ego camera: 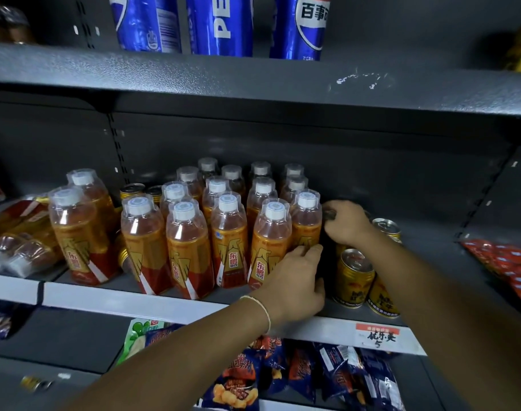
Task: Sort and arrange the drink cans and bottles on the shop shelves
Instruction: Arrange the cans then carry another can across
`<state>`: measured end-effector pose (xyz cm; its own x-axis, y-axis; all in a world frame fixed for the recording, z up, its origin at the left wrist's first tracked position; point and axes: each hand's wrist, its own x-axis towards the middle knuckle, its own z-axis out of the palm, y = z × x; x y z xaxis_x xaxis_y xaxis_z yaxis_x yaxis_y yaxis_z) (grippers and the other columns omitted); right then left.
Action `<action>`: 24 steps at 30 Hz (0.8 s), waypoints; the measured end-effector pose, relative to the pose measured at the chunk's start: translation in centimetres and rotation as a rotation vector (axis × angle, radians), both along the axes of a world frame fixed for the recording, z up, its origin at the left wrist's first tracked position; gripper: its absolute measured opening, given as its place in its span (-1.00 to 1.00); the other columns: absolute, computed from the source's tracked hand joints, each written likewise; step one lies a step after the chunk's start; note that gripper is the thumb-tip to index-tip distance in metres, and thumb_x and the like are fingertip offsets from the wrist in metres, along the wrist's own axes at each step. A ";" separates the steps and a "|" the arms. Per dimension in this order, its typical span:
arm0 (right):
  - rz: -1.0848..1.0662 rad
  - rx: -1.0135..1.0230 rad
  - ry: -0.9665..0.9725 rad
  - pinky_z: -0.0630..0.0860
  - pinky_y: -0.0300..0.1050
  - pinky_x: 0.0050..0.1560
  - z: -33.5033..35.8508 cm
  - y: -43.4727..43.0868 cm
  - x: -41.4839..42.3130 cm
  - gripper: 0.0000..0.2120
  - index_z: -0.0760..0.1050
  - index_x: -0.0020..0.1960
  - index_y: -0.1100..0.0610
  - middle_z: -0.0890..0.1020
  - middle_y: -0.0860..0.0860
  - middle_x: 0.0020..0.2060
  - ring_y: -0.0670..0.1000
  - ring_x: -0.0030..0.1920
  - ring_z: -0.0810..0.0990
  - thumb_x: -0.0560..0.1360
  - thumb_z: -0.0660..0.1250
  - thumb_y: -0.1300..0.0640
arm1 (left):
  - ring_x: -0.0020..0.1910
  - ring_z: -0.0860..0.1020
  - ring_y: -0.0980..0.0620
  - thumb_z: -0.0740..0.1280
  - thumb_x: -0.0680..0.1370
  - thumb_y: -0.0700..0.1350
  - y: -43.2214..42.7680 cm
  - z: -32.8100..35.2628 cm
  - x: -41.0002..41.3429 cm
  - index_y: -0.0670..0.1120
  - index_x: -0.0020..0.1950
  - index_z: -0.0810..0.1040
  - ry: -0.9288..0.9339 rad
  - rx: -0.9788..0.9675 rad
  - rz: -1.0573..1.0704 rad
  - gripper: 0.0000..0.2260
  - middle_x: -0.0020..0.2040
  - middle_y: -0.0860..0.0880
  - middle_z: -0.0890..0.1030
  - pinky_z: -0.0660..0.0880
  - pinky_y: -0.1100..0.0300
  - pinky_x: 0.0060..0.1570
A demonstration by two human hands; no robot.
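Note:
Several orange drink bottles (229,232) with white caps stand in rows on the middle shelf (134,298). Right of them stand gold cans (355,277), one at the front and more behind (386,228). Between the rightmost bottle (306,223) and the cans is a dark container (329,256), mostly hidden in shadow. My left hand (294,280) curls round its side from the left, thumb low. My right hand (349,222) reaches in from the right and grips its dark round top.
Blue cola bottles (220,25) stand on the shelf above. Two more orange bottles (75,232) and wrapped packs (16,232) sit at the left. Red packets (508,262) lie at the right. Snack bags (283,375) fill the shelf below, under a price tag (377,335).

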<state>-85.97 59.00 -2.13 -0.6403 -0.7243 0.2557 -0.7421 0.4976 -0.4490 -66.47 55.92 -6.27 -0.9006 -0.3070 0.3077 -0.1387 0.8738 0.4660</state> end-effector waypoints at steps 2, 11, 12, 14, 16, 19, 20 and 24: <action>0.055 -0.295 -0.371 0.49 -0.14 -0.03 0.9 0.4 1.7 -0.72 0.63 0.03 0.05 0.68 0.00 0.03 -0.01 0.03 0.62 0.65 0.20 -0.06 | 0.37 0.37 -0.17 0.30 0.54 -0.11 0.1 -0.1 0.1 -0.12 0.56 0.16 -0.016 0.003 0.002 -0.38 0.41 -0.16 0.37 0.42 0.02 0.33; 0.260 -0.313 -0.533 0.49 -0.04 0.31 -0.5 1.8 4.5 -0.58 0.45 0.22 -0.28 0.62 -0.26 0.14 -0.26 0.17 0.55 0.41 0.44 -0.29 | 0.31 0.43 -0.16 0.29 0.55 -0.12 0.7 -1.3 1.5 -0.12 0.54 0.22 -0.058 0.058 0.015 -0.43 0.35 -0.18 0.42 0.45 0.03 0.27; 0.264 -0.305 -0.500 0.49 -0.04 0.31 -0.7 1.8 4.5 -0.58 0.42 0.23 -0.29 0.62 -0.26 0.14 -0.26 0.18 0.55 0.43 0.48 -0.16 | 0.29 0.44 -0.15 0.29 0.54 -0.13 0.7 -1.3 1.7 -0.12 0.53 0.23 -0.059 0.062 0.014 -0.44 0.34 -0.17 0.43 0.46 0.02 0.26; 0.265 -0.295 -0.474 0.47 0.04 0.35 -0.9 1.8 4.5 -0.47 0.38 0.33 -0.19 0.60 -0.17 0.21 -0.15 0.26 0.54 0.44 0.51 -0.03 | 0.27 0.44 -0.14 0.30 0.54 -0.13 0.7 -1.2 2.1 -0.12 0.52 0.25 -0.069 0.068 0.012 -0.45 0.31 -0.17 0.45 0.46 0.03 0.25; 0.252 -0.302 -0.459 0.46 0.09 0.36 -0.7 1.8 4.8 -0.43 0.36 0.38 -0.09 0.60 -0.10 0.24 -0.07 0.28 0.54 0.44 0.51 0.00 | 0.25 0.45 -0.13 0.30 0.53 -0.14 0.6 -1.1 2.5 -0.13 0.48 0.30 -0.067 0.070 0.008 -0.49 0.28 -0.17 0.46 0.46 0.06 0.22; 0.173 -0.305 -0.414 0.50 0.08 0.33 -0.3 1.7 5.6 -0.46 0.36 0.34 -0.07 0.62 -0.10 0.18 -0.07 0.22 0.58 0.44 0.51 0.00 | 0.18 0.46 -0.12 0.30 0.53 -0.17 0.5 -0.6 3.1 -0.15 0.37 0.38 -0.061 0.074 0.013 -0.59 0.19 -0.18 0.49 0.47 0.07 0.13; 0.153 -0.319 -0.418 0.51 0.09 0.32 -0.2 1.7 5.9 -0.48 0.36 0.32 -0.07 0.63 -0.10 0.17 -0.06 0.21 0.58 0.44 0.51 0.01 | 0.18 0.46 -0.12 0.30 0.53 -0.17 0.4 -0.4 3.3 -0.16 0.36 0.38 -0.061 0.069 0.014 -0.60 0.18 -0.18 0.50 0.47 0.06 0.11; 0.068 -0.431 -0.353 0.54 0.10 0.27 1.3 2.4 7.5 -0.54 0.38 0.27 -0.06 0.63 -0.11 0.10 -0.04 0.16 0.60 0.46 0.50 0.02 | 0.21 0.46 -0.15 0.31 0.54 -0.14 0.1 0.8 4.3 -0.13 0.46 0.30 -0.077 0.036 -0.013 -0.50 0.22 -0.19 0.49 0.50 -0.01 0.13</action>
